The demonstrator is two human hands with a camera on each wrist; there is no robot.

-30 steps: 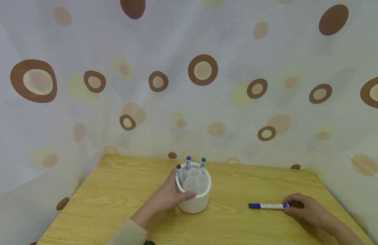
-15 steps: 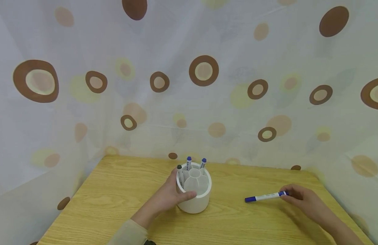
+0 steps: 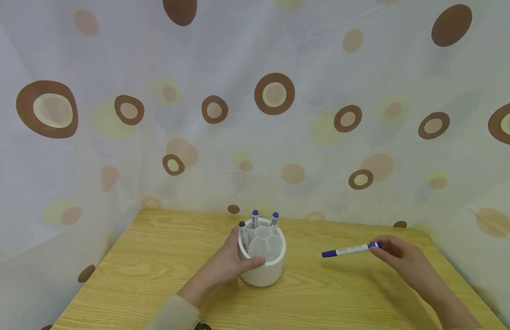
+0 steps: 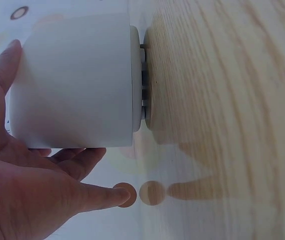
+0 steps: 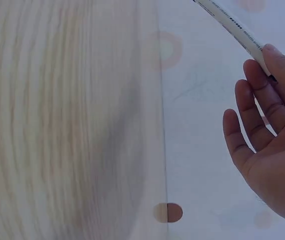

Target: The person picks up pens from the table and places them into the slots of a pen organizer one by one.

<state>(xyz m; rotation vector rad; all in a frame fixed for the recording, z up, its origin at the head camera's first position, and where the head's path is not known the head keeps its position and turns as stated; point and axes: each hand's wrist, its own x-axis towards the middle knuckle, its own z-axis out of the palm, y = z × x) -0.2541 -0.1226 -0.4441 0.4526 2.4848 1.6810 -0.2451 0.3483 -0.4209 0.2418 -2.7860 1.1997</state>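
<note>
A white round pen holder [image 3: 261, 275] with several compartments stands on the wooden table. My left hand [image 3: 228, 266] grips it from the left, thumb near the front rim; in the left wrist view the fingers lie along the holder's wall [image 4: 77, 80]. Inside are a black-capped marker [image 3: 244, 238] at the left and two blue-ended markers, one at the back [image 3: 255, 221] and one at the back right [image 3: 274, 220]. To the right, my right hand [image 3: 407, 261] pinches a blue-and-white marker [image 3: 352, 250] by one end, thumb against forefinger. Its blue cap points left, above the table.
The wooden table [image 3: 156, 261] reaches back to a pale curtain [image 3: 313, 68] with brown and yellow dots, which also hangs along both sides. Shadow from the right arm falls on the wood.
My right hand has lifted the marker off the table and carried it up and left, its capped end dipping slightly. My left hand and the pen holder stay put.
</note>
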